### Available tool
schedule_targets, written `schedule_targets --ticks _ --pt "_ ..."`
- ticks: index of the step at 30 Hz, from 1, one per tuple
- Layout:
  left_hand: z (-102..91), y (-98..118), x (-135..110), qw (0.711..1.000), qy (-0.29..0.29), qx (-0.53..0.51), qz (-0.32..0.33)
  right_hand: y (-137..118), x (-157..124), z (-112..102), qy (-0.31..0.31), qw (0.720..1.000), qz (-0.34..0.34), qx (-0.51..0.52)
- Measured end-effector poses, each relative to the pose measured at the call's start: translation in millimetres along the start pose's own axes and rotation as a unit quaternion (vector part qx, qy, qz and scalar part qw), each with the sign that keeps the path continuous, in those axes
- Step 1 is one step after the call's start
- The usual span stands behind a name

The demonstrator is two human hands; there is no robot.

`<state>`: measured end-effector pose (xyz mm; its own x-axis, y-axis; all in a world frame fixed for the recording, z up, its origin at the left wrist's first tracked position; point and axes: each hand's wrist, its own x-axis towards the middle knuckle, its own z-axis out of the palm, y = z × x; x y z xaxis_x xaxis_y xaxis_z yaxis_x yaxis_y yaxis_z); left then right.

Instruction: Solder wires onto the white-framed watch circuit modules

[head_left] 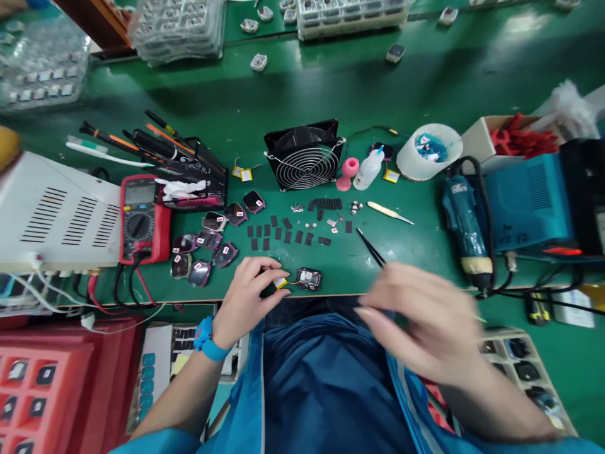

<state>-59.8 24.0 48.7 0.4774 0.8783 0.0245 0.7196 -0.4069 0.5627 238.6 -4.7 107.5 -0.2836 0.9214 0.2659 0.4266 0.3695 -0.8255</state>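
Note:
My left hand [248,293] rests at the near edge of the green bench [227,113], fingers pinched on a small yellow battery [282,283]. Thin wires link that battery to a small black watch board [309,278] lying just right of my fingers. My right hand [416,318] is smeared by motion above my lap, and black tweezers [371,248] stick out from its fingers towards the bench. Rows of small black pads [283,232] lie just beyond the board.
Several watch screens [212,243] lie left of my hand, next to a red multimeter [142,217]. Behind stand a black fan [303,157], a pink stand [348,173], a white bottle [368,169], a white tub [430,151], a blue electric screwdriver [463,227]. Red trays [42,384] sit lower left.

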Motion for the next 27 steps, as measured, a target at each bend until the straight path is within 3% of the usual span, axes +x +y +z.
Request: schedule_targets --ticks 3,6,10,18,22,25,27 --pt "2.6 0 0 0.999 -0.006 0.032 0.014 34 17 45 -0.069 0.992 -0.087 -0.061" --pt "5.9 1 2 0.999 -0.005 0.051 0.019 51 8 75 -0.081 0.984 -0.08 -0.135" --pt "9.2 7 10 0.997 0.007 0.069 0.017 52 -8 87 -0.066 0.981 -0.066 -0.171" --pt "24.0 26 22 0.997 0.047 0.054 0.036 51 -10 111 0.027 0.967 -0.059 -0.246" --pt "32.3 33 13 0.997 0.065 0.029 0.034 45 -11 111 0.018 0.969 -0.034 -0.242" --pt "36.0 35 5 0.996 0.083 0.01 0.013 45 -14 91 -0.009 0.978 -0.022 -0.209" --pt "38.4 35 2 0.996 0.091 -0.003 -0.001 53 -15 70 0.013 0.977 -0.006 -0.211"
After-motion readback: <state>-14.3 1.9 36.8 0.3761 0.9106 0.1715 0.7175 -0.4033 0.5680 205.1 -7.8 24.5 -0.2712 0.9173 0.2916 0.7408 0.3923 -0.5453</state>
